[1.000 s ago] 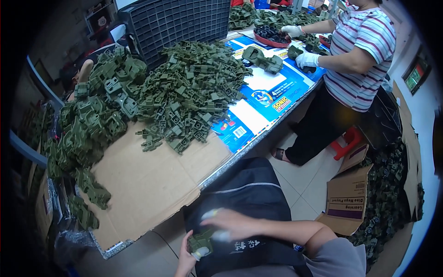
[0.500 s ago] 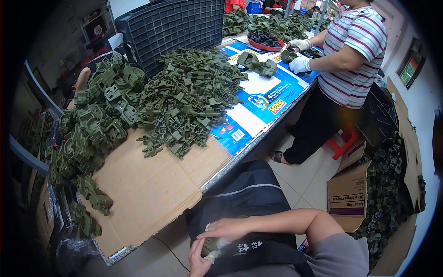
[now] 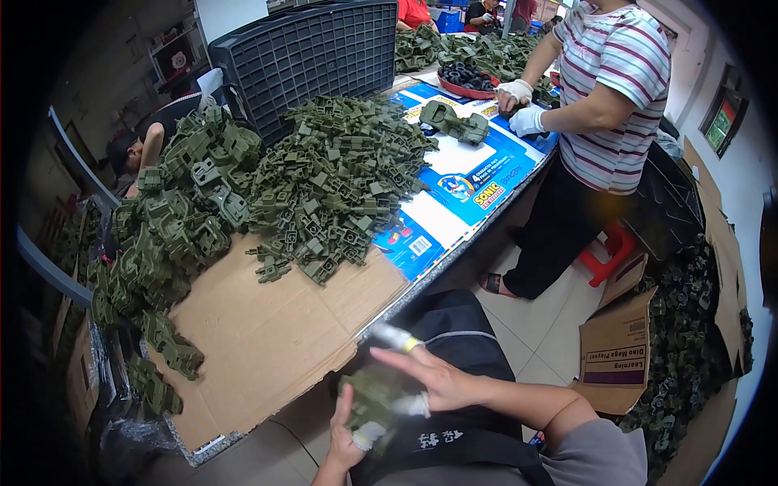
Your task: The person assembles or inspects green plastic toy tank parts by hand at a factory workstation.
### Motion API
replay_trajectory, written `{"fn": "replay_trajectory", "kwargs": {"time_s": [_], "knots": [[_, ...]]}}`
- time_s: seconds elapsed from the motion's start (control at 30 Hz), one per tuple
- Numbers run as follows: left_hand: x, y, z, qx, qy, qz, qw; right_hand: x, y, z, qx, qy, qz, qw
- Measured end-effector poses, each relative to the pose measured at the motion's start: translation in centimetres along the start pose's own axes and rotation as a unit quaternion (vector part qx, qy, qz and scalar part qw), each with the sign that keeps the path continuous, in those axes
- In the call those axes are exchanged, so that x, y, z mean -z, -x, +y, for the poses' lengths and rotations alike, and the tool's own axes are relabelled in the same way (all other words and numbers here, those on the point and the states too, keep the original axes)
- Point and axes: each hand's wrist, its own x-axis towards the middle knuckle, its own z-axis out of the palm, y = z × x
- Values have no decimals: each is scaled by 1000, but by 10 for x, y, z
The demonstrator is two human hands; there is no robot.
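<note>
One green plastic part (image 3: 374, 398), blurred by motion, is in the left hand (image 3: 347, 437) at the bottom centre, above the dark apron (image 3: 462, 328) that covers the wearer's lap. The left fingers and thumb grip the part along its left and lower edges; a white covering wraps the thumb. The right hand (image 3: 447, 383) reaches in from the right, fingers stretched out and spread — not closed around anything. White coverings show on its thumb and one finger, and the thumb is right beside the part; whether it touches cannot be told.

Beyond the hands, a work table slants up to the right. Its near corner is covered by a flat cardboard sheet (image 3: 271, 320). Further along lies a broad heap of small green pieces (image 3: 332, 182), and to its left a heap of larger green vehicle bodies (image 3: 182, 198), with a few lying at the left edge of the cardboard. A black plastic crate (image 3: 316, 65) stands on its side behind the heaps. On the right is a blue and white printed sheet (image 3: 466, 198) bearing a green toy vehicle (image 3: 454, 121); near it, a red dish (image 3: 463, 91) holds black rings.

A co-worker (image 3: 608, 105) in a striped shirt and pale gloves stands at the table's right side — a red stool (image 3: 609, 251) and an open cardboard box (image 3: 616, 344) are on the floor nearby.
</note>
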Motion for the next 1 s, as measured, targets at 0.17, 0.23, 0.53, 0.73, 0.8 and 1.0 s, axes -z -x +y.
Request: {"fn": "replay_trajectory", "kwargs": {"time_s": [0.17,0.23,0.53,0.73,0.8,1.0], "knots": [[6,4,16,-26,-161,-109,981,-2,13,3,12,-60,-150,987],[15,6,19,45,-187,-186,963,-5,19,3,-33,-54,-161,985],[26,-11,45,56,25,80,995,25,20,4,-120,-229,-4,966],[25,-5,27,36,-45,90,994,25,20,-2,-39,-34,-2,999],[25,-15,18,26,-63,66,995,36,17,-4,-36,61,-11,997],[96,-54,61,-128,-460,174,861,132,2,62,-78,98,470,874]]}}
